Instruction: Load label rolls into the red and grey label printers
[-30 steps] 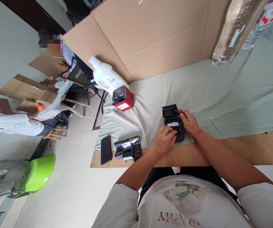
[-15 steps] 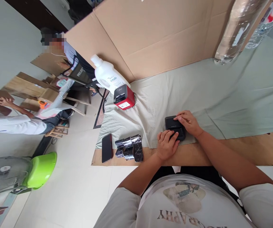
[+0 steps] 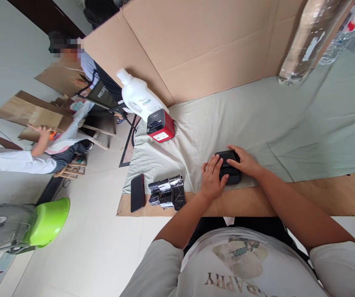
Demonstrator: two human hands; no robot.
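Note:
A small black box-shaped device (image 3: 233,176) with rounded corners lies on the cloth near the table's front edge. My left hand (image 3: 212,176) rests over its left side, fingers across the top and thumb at the near part. At its right side, my right hand (image 3: 243,161) grips with the thumb on top and the fingers by the far edge. My hands cover part of the device, so its exact kind is hard to tell. To the left lie shiny black marble-patterned rolls (image 3: 167,193) and a dark phone (image 3: 137,193).
A red and black boxy device (image 3: 161,127) stands by a white jug (image 3: 140,97). Behind them rises a cardboard panel (image 3: 214,41). A wrapped brown roll (image 3: 304,49) and a water bottle (image 3: 339,45) are at the far right. Two other people are beyond the table.
My left hand has shifted up and left, onto the device's far left part. My right thumb has moved lower on its top. At the left, a co-worker's box has been lowered.

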